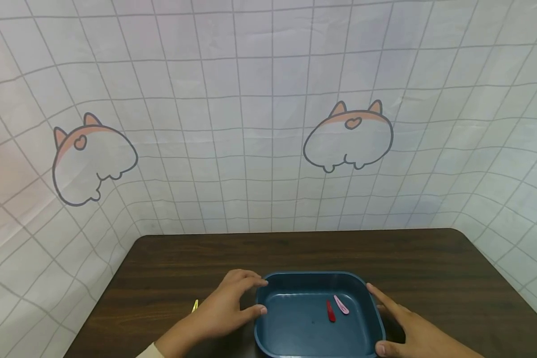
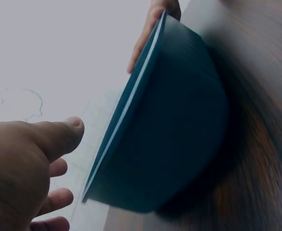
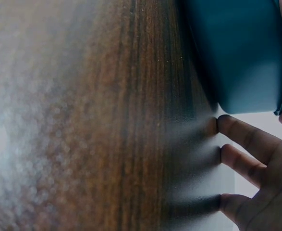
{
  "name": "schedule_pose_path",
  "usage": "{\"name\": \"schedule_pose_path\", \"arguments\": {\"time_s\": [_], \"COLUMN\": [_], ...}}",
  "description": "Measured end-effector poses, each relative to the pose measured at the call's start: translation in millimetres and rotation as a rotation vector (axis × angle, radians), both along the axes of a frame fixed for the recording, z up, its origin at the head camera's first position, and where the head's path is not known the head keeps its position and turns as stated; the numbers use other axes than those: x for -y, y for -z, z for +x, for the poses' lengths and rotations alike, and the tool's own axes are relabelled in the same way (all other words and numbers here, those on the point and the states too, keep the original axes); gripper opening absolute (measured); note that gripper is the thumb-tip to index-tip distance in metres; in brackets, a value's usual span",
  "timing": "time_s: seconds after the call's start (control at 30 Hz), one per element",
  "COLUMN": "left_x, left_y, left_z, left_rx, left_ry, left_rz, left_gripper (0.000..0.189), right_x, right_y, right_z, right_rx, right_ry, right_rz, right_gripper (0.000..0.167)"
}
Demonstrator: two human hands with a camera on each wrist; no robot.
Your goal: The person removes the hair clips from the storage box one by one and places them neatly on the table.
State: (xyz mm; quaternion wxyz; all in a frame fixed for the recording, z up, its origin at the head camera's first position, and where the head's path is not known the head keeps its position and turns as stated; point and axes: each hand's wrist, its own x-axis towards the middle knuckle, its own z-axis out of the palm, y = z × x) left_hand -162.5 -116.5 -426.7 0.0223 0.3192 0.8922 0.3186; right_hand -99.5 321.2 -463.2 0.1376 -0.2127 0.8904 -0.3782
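Observation:
A dark blue rectangular tub sits on the table, with a red hair clip and a pink hair clip lying inside. At its left rim is my left hand, thumb and fingers spread; the left wrist view shows a gap between this hand and the tub. On the other side, my right hand has its index finger and thumb at the right rim. Its other fingers reach down by the tabletop in the right wrist view, beside the tub wall.
A yellow hair clip lies on the dark wooden table, partly hidden behind the left forearm. White grid-patterned cloth with cartoon animal prints surrounds the table at the back and sides.

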Motion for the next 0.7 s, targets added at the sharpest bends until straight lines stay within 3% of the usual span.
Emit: {"name": "schedule_pose_path", "arguments": {"time_s": [0.4, 0.7], "left_x": [-22.2, -35.7], "left_y": [-0.8, 0.9], "left_z": [-0.4, -1.1], "left_rx": [0.032, 0.009], "left_ry": [0.082, 0.117], "left_rz": [-0.014, -0.040], "left_gripper": [0.051, 0.052], "right_x": [0.4, 0.0], "right_y": [-0.8, 0.6], "right_z": [0.5, -0.5], "right_rx": [-0.064, -0.044], "right_ry": [-0.007, -0.008], "right_rz": [0.021, 0.012], "right_gripper": [0.096, 0.097]}}
